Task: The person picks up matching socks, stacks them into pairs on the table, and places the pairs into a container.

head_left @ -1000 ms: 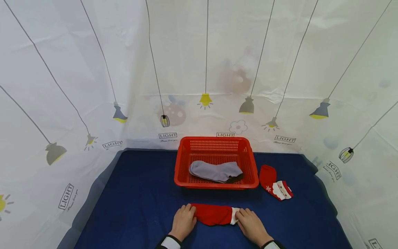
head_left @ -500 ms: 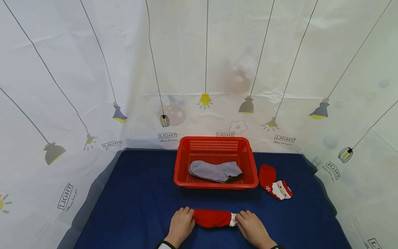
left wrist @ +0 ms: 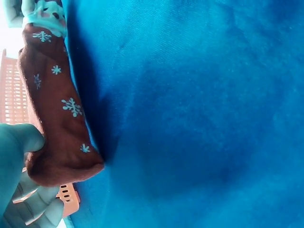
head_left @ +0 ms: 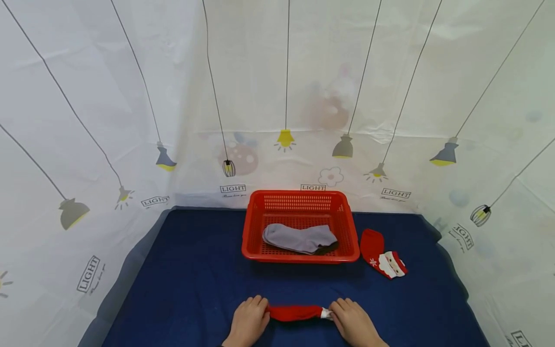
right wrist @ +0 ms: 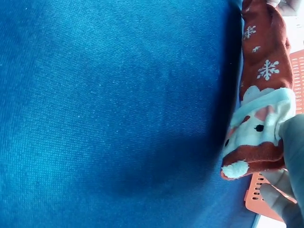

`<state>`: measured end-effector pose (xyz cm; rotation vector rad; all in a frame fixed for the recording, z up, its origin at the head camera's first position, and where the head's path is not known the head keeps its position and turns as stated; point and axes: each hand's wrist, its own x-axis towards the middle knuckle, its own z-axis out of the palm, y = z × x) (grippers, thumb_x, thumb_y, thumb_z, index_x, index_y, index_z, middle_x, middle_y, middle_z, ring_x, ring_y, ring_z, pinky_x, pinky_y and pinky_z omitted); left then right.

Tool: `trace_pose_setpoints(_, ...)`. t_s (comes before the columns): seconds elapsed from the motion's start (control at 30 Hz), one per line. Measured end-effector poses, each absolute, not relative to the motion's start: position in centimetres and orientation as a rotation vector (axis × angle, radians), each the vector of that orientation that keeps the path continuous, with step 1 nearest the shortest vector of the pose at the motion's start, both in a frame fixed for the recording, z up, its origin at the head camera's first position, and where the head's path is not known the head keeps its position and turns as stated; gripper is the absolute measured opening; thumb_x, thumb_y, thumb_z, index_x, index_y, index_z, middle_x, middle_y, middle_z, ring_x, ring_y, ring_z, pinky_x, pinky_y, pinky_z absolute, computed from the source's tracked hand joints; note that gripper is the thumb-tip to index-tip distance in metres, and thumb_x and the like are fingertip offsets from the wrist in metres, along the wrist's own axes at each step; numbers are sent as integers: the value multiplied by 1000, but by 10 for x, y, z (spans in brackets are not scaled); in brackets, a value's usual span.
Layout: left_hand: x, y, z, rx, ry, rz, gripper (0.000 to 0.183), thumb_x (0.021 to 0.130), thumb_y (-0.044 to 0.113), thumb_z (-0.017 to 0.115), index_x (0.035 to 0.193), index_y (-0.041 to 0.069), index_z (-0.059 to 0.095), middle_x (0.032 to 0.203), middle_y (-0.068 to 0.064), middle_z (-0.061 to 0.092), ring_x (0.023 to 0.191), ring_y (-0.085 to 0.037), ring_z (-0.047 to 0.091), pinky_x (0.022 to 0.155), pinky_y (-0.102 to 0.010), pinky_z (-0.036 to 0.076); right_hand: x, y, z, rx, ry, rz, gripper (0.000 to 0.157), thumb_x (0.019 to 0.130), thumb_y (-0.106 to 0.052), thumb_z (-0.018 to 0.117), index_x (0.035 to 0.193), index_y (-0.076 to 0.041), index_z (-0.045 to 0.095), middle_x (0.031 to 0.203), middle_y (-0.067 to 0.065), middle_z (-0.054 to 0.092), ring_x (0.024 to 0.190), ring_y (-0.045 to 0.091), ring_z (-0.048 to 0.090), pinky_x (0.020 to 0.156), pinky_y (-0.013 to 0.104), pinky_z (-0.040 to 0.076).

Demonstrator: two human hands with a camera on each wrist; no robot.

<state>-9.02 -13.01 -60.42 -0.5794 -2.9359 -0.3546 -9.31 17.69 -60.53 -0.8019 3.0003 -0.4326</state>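
Between my two hands a red sock point(head_left: 296, 313) with a white cuff is stretched sideways, over the blue cloth in front of the basket. My left hand point(head_left: 249, 318) pinches its toe end, thumb on the near side in the left wrist view, where white snowflakes show on the sock point(left wrist: 57, 99). At the other end, my right hand point(head_left: 354, 319) pinches the cuff. The right wrist view shows a Santa face on that cuff point(right wrist: 254, 128). A second red sock point(head_left: 383, 255) with a Santa cuff lies bent on the cloth, right of the basket.
A red plastic basket point(head_left: 299, 259) stands at the back middle, with grey socks point(head_left: 299, 238) lying inside. Dark blue cloth point(head_left: 195, 270) covers the table. White sheets point(head_left: 269, 86) printed with lamps enclose the back and sides.
Both hands have drawn slightly toward me with the sock. From the head view, the sock has turned from broad and flat to a narrow strip. Basket and second sock stay put.
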Motion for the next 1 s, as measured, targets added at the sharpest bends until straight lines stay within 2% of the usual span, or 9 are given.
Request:
trace_pose_setpoints(0.27,-93,-130,-604,-599,-2926,-360,21,79,19,81,75,19,60,69,6,51,59,-10,47,54,-22,37,-99,177,-603,-813,3007,-428,7,92,-20,70,90,-21,64,79,-11,55,68,2,42,60,23,38)
trace_pose_setpoints(0.57,-116,-128,-610,-561,-2844,-270,21,76,21,82,75,18,62,69,4,56,59,-13,51,53,-25,40,-122,172,-604,-725,3063,-361,8,93,-23,69,88,-22,64,77,-11,55,69,4,45,62,24,40)
trace_pose_setpoints(1.0,-141,-126,-617,-531,-2739,-231,23,72,18,84,71,16,60,67,0,58,57,-17,54,50,-28,41,-145,169,-609,-806,3163,-266,12,91,-22,72,84,-19,62,77,-6,58,68,11,52,60,25,40)
